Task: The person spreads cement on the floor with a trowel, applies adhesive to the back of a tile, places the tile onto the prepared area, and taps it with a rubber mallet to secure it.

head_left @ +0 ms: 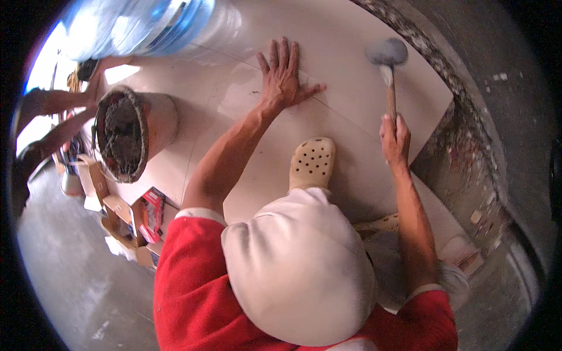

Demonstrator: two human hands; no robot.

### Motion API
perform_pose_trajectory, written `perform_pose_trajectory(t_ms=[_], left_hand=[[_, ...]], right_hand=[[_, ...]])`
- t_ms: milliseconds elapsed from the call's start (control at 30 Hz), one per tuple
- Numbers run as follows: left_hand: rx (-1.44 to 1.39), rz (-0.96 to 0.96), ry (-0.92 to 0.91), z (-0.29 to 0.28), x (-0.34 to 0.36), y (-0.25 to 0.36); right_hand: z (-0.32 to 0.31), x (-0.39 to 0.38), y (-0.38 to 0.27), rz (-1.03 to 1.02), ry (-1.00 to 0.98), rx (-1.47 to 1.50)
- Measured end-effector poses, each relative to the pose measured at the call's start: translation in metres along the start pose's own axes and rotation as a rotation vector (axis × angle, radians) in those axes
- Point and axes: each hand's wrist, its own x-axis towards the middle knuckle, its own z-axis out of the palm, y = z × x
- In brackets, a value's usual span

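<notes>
My left hand [282,75] lies flat on a pale floor tile [328,35], fingers spread, close to a thin joint line between tiles. In my right hand [396,139] is a rubber mallet [387,51], gripped by its wooden handle. The mallet's grey head is over the tile near its right side; whether it touches the surface I cannot tell. Between my arms, a cream clog with holes [314,164] rests on the tiles, below a bent knee in pale cloth [298,263].
Left of my arm stands a bucket [161,120] of dark grey mortar. Open cardboard boxes [120,210] sit nearer me, and a large clear blue plastic bottle [140,26] is at the back left. Another person's bare limbs [55,102] show at far left. Rubble [462,146] borders the tile's right edge.
</notes>
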Motion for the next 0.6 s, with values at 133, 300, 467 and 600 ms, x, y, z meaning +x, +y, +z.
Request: perform_pose_trajectory(t_ms=[133, 300, 467, 600], left_hand=[[-0.001, 0.103, -0.067, -0.001, -0.023, 0.036], [0.022, 0.108, -0.145, -0.005, -0.015, 0.050], [0.055, 0.194, -0.266, -0.008, -0.006, 0.090], [0.120, 0.240, -0.309, -0.014, -0.002, 0.108]], right_hand=[[-0.034, 0.016, -0.011, -0.145, -0.016, -0.015], [-0.083, 0.015, 0.001, -0.206, -0.061, -0.234], [-0.116, 0.009, 0.046, -0.251, -0.004, -0.297], [-0.137, 0.011, 0.070, -0.332, 0.034, -0.340]])
